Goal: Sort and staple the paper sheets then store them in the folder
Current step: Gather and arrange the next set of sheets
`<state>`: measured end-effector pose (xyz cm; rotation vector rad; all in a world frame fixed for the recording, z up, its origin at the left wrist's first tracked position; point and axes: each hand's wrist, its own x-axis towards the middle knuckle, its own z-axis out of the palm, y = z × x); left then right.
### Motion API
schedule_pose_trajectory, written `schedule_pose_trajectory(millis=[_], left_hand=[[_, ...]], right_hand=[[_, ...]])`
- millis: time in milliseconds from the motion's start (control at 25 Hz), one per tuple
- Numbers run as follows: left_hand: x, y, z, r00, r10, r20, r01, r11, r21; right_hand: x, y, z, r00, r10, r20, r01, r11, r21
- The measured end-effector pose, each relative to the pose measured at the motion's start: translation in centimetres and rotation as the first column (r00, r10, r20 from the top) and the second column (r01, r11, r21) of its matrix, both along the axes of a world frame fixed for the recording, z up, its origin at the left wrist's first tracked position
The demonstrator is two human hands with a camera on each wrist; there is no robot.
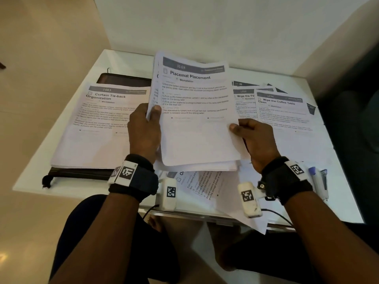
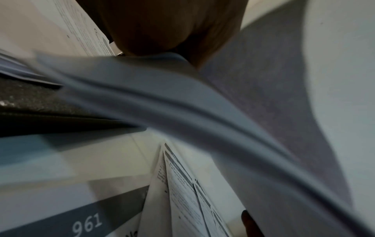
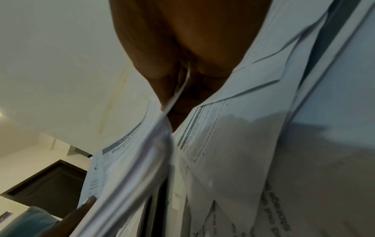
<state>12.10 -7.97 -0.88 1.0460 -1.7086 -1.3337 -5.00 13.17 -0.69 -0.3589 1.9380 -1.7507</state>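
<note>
Two hands lift a thin, limp bundle of printed sheets (image 1: pixel 196 119) above the glossy white bench (image 1: pixel 127 58): the left hand (image 1: pixel 143 130) pinches its left edge under the thumb, and the right hand (image 1: pixel 256 138) pinches the right edge, so the paper bows softly between them. More flat white sheets (image 1: pixel 287 119) lie fanned across the bench, one pile (image 1: pixel 102 128) resting on the dark, grainy rectangular folder (image 1: pixel 123 79) at the left. A slim stapler (image 1: pixel 320 181) lies by the right wrist.
</note>
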Motion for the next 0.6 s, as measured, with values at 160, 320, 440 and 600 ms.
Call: schedule_pose_trajectory(millis=[160, 320, 440, 600], left_hand=[[-0.1, 0.5, 0.7, 0.996, 0.014, -0.093, -0.018, 0.999, -0.039], [0.0, 0.2, 0.6, 0.998, -0.005, -0.069, -0.005, 0.989, -0.147], [-0.1, 0.3, 0.8, 0.994, -0.028, -0.105, 0.013, 0.989, -0.145], [-0.3, 0.2, 0.2, 0.995, -0.015, -0.101, 0.009, 0.998, -0.067]], right_hand=[[0.1, 1.0, -1.1, 0.983, -0.175, 0.048, 0.175, 0.984, -0.010], [-2.1, 2.7, -0.6, 0.923, -0.383, 0.025, 0.383, 0.919, -0.092], [-4.6, 3.7, 0.5, 0.878, -0.478, 0.007, 0.472, 0.865, -0.171], [-7.5, 3.7, 2.2, 0.805, -0.592, -0.026, 0.575, 0.791, -0.209]])
